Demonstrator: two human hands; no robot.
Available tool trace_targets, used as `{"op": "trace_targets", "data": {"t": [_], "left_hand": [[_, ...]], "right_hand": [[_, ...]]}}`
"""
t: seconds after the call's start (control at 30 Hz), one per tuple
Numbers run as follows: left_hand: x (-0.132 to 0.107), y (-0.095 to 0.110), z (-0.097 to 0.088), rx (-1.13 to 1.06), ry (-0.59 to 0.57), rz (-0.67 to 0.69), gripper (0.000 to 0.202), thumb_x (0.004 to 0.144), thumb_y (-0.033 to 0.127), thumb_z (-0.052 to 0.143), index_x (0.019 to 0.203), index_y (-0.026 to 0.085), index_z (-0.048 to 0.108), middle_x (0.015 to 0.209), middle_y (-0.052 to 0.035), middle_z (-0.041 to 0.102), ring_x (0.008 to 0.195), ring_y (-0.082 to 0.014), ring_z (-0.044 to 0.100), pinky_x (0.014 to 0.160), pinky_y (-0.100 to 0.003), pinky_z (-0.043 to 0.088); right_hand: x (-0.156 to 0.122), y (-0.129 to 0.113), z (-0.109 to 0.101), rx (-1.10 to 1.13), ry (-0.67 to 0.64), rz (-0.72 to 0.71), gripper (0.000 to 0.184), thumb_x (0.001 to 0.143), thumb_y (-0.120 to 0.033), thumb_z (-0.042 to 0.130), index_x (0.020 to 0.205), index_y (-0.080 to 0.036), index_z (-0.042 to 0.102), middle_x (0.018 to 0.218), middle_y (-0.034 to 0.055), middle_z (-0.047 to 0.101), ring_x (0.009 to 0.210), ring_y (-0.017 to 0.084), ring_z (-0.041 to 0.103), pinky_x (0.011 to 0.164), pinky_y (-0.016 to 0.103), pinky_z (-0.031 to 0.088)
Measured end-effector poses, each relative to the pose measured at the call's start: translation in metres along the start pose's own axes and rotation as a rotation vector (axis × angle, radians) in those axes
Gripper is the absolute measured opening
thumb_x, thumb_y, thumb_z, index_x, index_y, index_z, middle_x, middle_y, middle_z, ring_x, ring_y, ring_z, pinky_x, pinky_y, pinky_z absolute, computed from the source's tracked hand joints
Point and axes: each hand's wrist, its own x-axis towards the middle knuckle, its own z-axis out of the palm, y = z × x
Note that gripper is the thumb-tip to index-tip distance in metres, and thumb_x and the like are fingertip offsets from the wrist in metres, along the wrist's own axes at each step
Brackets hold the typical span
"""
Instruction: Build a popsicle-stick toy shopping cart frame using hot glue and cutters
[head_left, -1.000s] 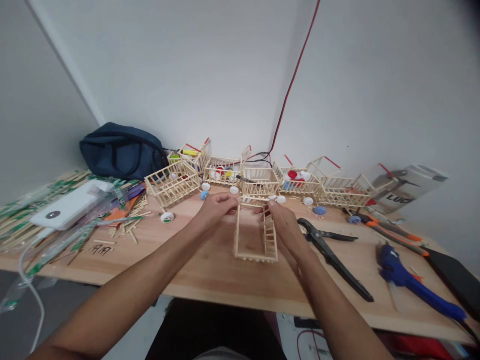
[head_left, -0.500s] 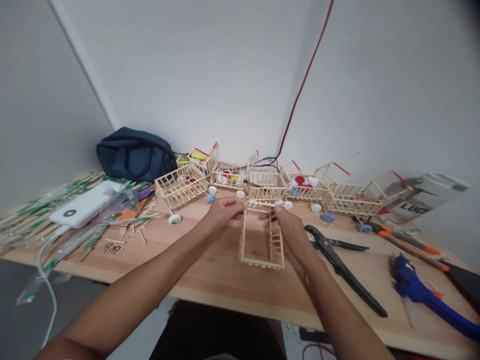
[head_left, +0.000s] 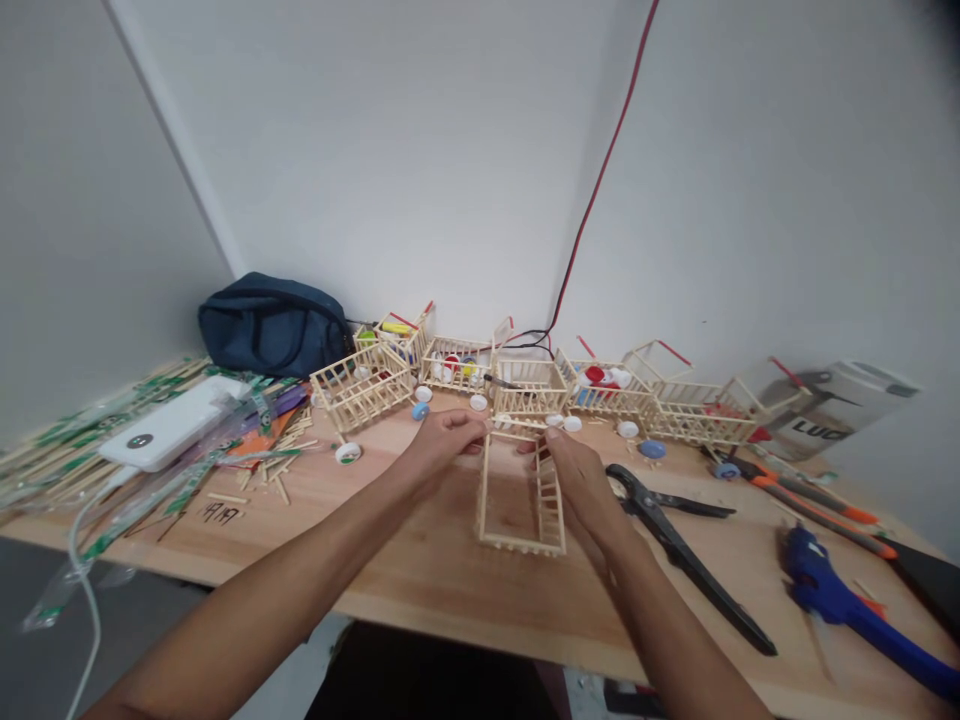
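A small open basket frame (head_left: 485, 505), made of thin wooden sticks, lies between my hands on the table. Its right side has several short slats, while its left side shows fewer. My left hand (head_left: 448, 440) pinches at the far left corner, thumb and forefinger pressed together. Around the far right corner, my right hand (head_left: 576, 468) is closed, with its thumb on the top edge and fingertips inside. Just beyond the frame stand finished-looking stick carts (head_left: 529, 384) with bottle-cap wheels (head_left: 554, 421). Part of the far end is hidden by my fingers.
Black-handled cutters (head_left: 679, 540), a blue glue gun (head_left: 832, 580) and orange-handled pliers (head_left: 817, 497) lie right. Left are a white power bank (head_left: 169, 425), packaged sticks (head_left: 67, 450) and stick offcuts (head_left: 277, 465). A blue pouch (head_left: 274, 325) sits against the wall.
The view has tilted slightly, so the table things appear a little lower. Both hands stay at the far end of the basket frame, and the frame has hardly moved.
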Motion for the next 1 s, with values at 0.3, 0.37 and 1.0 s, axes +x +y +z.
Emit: {"op": "trace_targets", "data": {"t": [0.3, 0.37, 1.0], "left_hand": [[0.0000, -0.0004, 0.0000, -0.031, 0.005, -0.009, 0.020, 0.062, 0.033, 0.073, 0.067, 0.015, 0.069, 0.070, -0.0014, 0.064, 0.073, -0.0135, 0.059, 0.076, -0.026, 0.045], [0.0000, -0.0010, -0.0003, -0.036, -0.001, -0.007, 0.020, 0.062, 0.033, 0.073, 0.066, 0.014, 0.068, 0.069, -0.0009, 0.064, 0.072, -0.0128, 0.058, 0.075, -0.026, 0.045], [-0.0024, 0.0028, 0.0008, -0.061, 0.015, -0.048, 0.023, 0.059, 0.034, 0.075, 0.066, 0.013, 0.068, 0.070, -0.0019, 0.064, 0.071, -0.0133, 0.058, 0.073, -0.025, 0.044]], "right_hand": [[0.0001, 0.0032, 0.0013, 0.015, 0.000, 0.002, 0.059, 0.097, -0.057, 0.026, 0.088, -0.020, 0.071, 0.078, 0.0051, 0.070, 0.078, 0.022, 0.063, 0.073, 0.031, 0.044], [0.0003, 0.0040, 0.0012, 0.008, -0.003, 0.002, 0.060, 0.097, -0.058, 0.025, 0.087, -0.019, 0.070, 0.078, 0.0054, 0.071, 0.078, 0.022, 0.063, 0.073, 0.031, 0.044], [-0.0017, -0.0014, 0.0010, -0.002, -0.001, -0.010, 0.058, 0.098, -0.052, 0.025, 0.090, -0.019, 0.072, 0.084, 0.0058, 0.071, 0.081, 0.022, 0.062, 0.078, 0.031, 0.042]]}}
